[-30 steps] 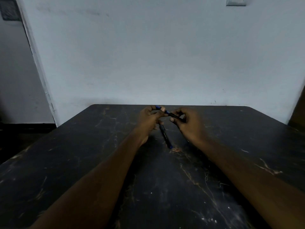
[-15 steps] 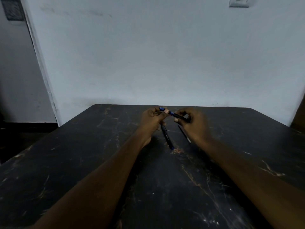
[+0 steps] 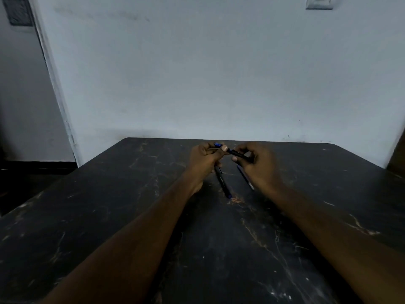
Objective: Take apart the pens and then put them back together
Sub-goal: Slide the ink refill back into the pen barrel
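Note:
Both hands meet above the far middle of the dark table (image 3: 109, 216). A black pen with a blue end (image 3: 235, 152) runs between them: my left hand (image 3: 202, 161) pinches its blue end with thumb and fingers, and my right hand (image 3: 259, 165) grips its dark barrel. Below the hands a second black pen with a blue tip (image 3: 222, 182) lies on the table, pointing toward me. A thin dark pen part with a pale tip (image 3: 245, 177) lies beside it, partly hidden under my right hand.
The table is black with pale marble-like veins and stands against a white wall (image 3: 219, 73). A doorway (image 3: 24, 95) opens at the left. A wall switch plate (image 3: 319, 2) sits at the top right.
The thin pen part, hidden under my right hand one second ago, now shows on the table. Both hands stay on the held pen and have shifted slightly right.

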Action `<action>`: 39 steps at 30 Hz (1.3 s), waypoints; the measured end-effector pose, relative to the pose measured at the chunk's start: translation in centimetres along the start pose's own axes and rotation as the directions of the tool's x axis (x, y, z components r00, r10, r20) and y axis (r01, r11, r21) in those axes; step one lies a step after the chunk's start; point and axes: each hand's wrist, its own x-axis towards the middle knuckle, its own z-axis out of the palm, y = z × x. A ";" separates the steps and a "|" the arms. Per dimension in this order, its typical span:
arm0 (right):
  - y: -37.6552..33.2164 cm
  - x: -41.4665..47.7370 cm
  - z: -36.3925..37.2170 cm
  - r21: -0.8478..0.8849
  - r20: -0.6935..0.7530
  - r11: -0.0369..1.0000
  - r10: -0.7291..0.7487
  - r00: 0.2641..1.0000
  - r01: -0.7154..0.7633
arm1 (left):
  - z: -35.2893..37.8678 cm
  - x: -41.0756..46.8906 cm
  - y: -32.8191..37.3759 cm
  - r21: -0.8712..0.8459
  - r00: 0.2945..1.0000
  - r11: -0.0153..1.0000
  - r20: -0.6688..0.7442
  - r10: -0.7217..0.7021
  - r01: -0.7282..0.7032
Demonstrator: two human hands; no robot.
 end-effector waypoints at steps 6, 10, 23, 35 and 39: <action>-0.1 -0.1 0.0 0.000 0.055 0.996 0.088 0.995 -0.088 | -0.2 0.2 0.0 -0.039 0.998 0.999 0.053 0.019 -0.016; -0.4 -0.1 -0.2 0.007 0.055 0.996 0.083 0.995 -0.083 | -0.2 0.1 0.2 -0.115 0.994 0.993 0.106 -0.007 0.019; -0.7 -0.3 -0.2 0.021 0.043 0.998 0.061 0.997 -0.062 | -0.1 0.0 0.3 -0.102 0.998 0.993 -0.035 -0.057 0.053; -0.7 -0.3 -0.3 0.045 0.038 0.998 0.039 0.999 -0.041 | 0.1 -0.1 0.5 -0.188 0.991 0.976 -0.049 -0.125 0.114; -0.9 -0.4 -0.2 0.010 0.030 0.999 0.032 0.999 -0.033 | 0.2 -0.1 0.2 -0.139 0.995 0.987 -0.051 -0.084 0.076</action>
